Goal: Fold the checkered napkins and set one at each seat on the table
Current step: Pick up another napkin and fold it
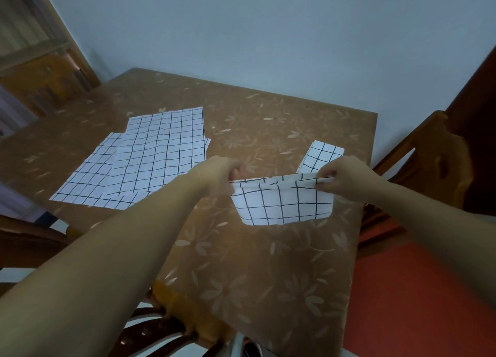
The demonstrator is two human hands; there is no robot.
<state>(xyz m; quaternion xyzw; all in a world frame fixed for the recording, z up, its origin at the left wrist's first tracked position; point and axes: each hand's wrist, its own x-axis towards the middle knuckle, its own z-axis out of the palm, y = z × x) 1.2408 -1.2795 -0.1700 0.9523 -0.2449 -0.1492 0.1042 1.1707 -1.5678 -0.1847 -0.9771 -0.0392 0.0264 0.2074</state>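
– Napkin [284,203] is up off the tabletop [268,262], strung btw both hands. Left hand [224,172] pinches one end of the top fold, right hand [342,178] the other, fingers curled on the cloth.
– Risk?
– Layers at the top edge look uneven near the right hand. If either pinch slackens, I'd expect the fold to open & the lower half to swing out.
– Anything nearby?
– One folded napkin [322,155] lies just beyond the right hand, partly hidden by the held one. A careless set-down could drag it askew. Flat napkins [150,158] lie left of the left hand, apart, prob. safe.
– And placing?
– Chair [429,152] stands right of the right hand & the tabletop edge is close on that side. Cloth set too far right may slide off.
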